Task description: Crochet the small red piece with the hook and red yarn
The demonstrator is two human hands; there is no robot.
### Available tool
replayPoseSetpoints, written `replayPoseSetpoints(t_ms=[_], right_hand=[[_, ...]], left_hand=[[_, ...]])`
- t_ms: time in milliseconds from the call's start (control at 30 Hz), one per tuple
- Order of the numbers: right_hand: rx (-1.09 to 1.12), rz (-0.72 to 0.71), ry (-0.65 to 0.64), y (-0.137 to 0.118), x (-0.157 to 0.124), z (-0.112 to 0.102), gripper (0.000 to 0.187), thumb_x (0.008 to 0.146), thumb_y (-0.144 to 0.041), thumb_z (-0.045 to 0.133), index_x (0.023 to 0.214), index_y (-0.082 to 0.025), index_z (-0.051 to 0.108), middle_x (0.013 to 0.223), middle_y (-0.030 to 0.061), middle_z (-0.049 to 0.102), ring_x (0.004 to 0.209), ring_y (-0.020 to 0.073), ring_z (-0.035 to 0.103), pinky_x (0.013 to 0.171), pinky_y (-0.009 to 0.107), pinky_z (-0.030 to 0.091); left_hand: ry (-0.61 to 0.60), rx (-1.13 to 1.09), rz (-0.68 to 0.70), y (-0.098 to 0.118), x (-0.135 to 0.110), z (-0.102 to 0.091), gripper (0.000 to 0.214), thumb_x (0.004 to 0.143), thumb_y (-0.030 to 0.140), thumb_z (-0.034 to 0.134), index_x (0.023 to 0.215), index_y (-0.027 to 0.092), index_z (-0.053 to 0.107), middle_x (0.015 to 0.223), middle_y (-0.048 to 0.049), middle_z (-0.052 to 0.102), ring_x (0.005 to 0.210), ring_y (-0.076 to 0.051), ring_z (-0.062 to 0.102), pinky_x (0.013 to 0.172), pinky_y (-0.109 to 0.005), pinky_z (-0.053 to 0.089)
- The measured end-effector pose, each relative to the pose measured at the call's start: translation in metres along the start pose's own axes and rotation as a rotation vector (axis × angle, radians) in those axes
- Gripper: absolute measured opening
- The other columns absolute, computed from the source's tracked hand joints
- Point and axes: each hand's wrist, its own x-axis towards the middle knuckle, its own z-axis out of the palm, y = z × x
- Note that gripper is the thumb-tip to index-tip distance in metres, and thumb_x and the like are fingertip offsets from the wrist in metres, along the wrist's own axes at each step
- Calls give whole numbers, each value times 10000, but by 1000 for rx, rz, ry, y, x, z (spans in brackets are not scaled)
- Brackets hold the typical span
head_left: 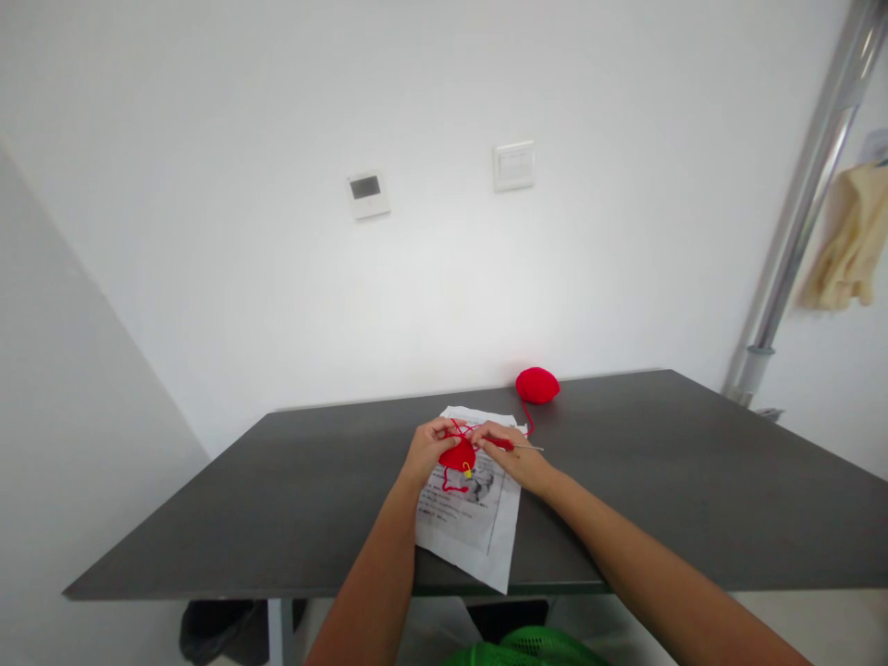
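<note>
Between my hands is a small red crochet piece (456,457), with a yellow stitch marker (467,472) at its lower edge and a loose red tail hanging below. My left hand (431,450) pinches the piece from its left side, with red yarn crossing near the fingers. In my right hand (511,451) is a crochet hook (502,444) with a red handle; its metal shaft sticks out to the right. The hook's working tip is hidden by the fingers. A printed paper sheet (466,536) lies under both hands.
A red ball of yarn (537,386) rests at the table's back edge, its strand running down toward my right hand. The dark table (333,518) stands against a white wall. Something green (527,647) is below the front edge.
</note>
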Motion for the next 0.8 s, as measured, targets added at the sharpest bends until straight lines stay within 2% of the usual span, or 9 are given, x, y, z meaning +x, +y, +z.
replayPoseSetpoints(t_ms=[233,400,633,800], right_hand=[[-66,-81,-17,7,-1,4,154,868,-250,440,852,-198,584,834,34,622,771,168,556,726,293,434],[-95,-177,-12,8,-1,5,160,872,-261,441,885,-210,592,845,47,617,800,177,561,749,312,445],[-83,-223,111,12,0,4,152,868,-284,472,916,-208,594,885,68,613,852,184,568,780,329,458],[-103,-250,46,11,-1,1,184,879,-315,461,971,-219,588,945,79,616,912,194,570,831,351,460]], left_hand=[[-3,39,11,-2,2,-3,272,546,161,682,817,137,690,689,-20,617,602,-124,537,575,-223,406],[-32,29,-9,1,0,3,304,546,174,697,847,132,691,707,-40,644,642,-145,563,600,-236,421],[25,-83,-11,3,-1,7,460,544,213,734,988,133,644,735,-31,652,676,-141,583,663,-254,444],[18,-93,-68,0,1,4,557,522,233,762,1046,119,614,752,-46,655,668,-146,591,678,-275,448]])
